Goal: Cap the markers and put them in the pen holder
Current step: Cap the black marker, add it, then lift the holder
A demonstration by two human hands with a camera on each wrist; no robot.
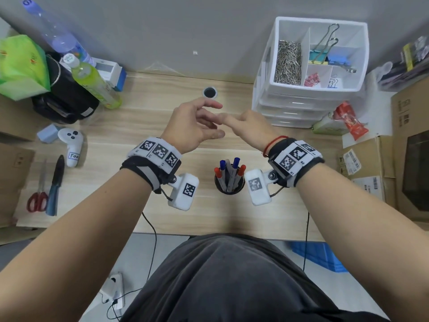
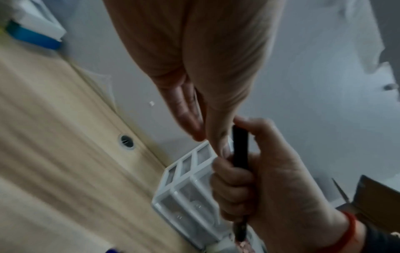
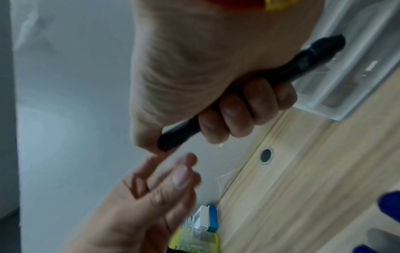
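One black marker point(image 3: 249, 95) gripped in right hand point(image 3: 216, 71), axis leftward-rightward.

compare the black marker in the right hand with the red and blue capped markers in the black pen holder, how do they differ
The black marker is gripped in the right hand, above the desk; the red and blue capped markers stand in the black pen holder. The held one is dark all over; those in the holder have grey barrels with coloured caps. It lies slanted across the palm, while they lean nearly upright. All are slim marker pens.
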